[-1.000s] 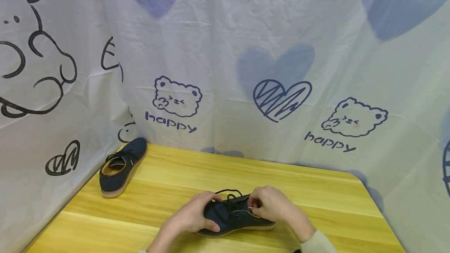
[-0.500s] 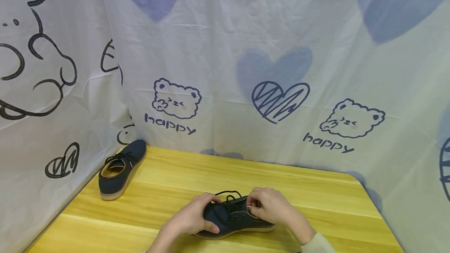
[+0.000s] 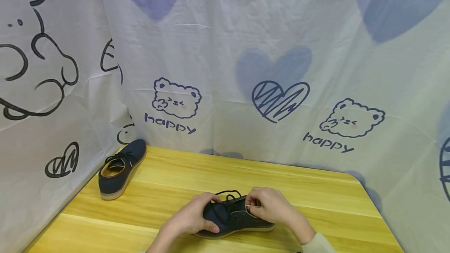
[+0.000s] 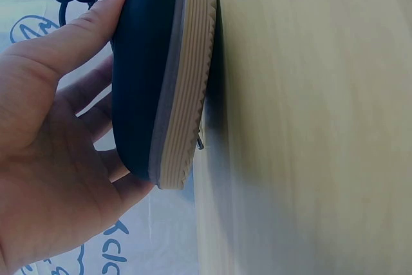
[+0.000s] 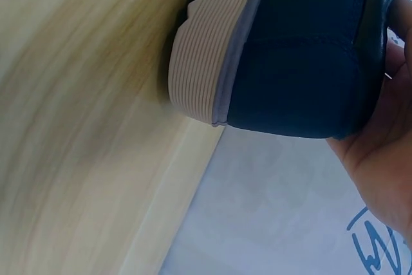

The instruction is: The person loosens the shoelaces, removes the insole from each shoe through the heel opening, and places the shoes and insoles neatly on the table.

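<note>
Left hand (image 3: 195, 214) grips a navy shoe (image 3: 225, 216) at nine o'clock, seemingly steadying it. Right hand (image 3: 270, 206) grasps its opening (image 3: 250, 215) at three o'clock.

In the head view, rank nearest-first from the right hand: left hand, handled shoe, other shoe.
1. Handled navy lace-up shoe: touching the right hand.
2. Left hand: at that shoe's toe.
3. Other navy lace-up shoe: off to the far left.

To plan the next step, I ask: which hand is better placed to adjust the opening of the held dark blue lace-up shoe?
Probably the right grip: it is at the opening of the dark blue, tan-soled shoe, while the left grip holds the toe.
</note>
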Demonstrator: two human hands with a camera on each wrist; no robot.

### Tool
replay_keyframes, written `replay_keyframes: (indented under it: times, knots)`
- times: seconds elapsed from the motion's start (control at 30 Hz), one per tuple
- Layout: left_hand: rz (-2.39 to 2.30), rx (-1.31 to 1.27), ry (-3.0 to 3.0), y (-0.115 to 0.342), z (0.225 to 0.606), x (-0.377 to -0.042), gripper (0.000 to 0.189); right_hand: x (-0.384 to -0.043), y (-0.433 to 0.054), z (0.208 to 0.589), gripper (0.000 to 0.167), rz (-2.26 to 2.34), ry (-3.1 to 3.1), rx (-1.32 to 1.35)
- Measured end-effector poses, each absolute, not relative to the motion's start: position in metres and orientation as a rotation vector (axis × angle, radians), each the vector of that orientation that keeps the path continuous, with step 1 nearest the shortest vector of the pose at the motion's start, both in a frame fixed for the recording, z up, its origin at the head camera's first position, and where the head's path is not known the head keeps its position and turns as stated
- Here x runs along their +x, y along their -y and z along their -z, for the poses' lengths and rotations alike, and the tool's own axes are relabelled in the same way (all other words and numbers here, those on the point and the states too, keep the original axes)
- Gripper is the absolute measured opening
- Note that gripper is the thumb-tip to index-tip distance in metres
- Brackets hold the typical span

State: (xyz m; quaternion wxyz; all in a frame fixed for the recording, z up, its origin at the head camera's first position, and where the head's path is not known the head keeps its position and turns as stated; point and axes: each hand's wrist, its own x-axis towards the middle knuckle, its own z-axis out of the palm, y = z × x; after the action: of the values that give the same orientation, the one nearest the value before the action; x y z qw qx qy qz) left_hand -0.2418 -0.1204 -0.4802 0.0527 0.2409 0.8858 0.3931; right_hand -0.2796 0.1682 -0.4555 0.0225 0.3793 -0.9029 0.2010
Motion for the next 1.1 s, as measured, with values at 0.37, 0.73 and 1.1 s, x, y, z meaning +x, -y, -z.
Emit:
replay_keyframes:
  times: [0.37,0.73,1.1]
  knots:
    - [-1.203,0.752,-2.7,0.12,0.48,-0.241,0.069,-0.282,-0.17,0.455,0.007,-0.826,2.826,1.159]
    - [-1.187,0.717,-2.705,0.12,0.48,-0.242,0.068,-0.28,-0.175,0.452,0.006,-0.916,2.8,1.236]
    - [-1.183,0.731,-2.723,0.119,0.482,-0.241,0.068,-0.28,-0.179,0.461,0.009,-1.134,2.756,1.094]
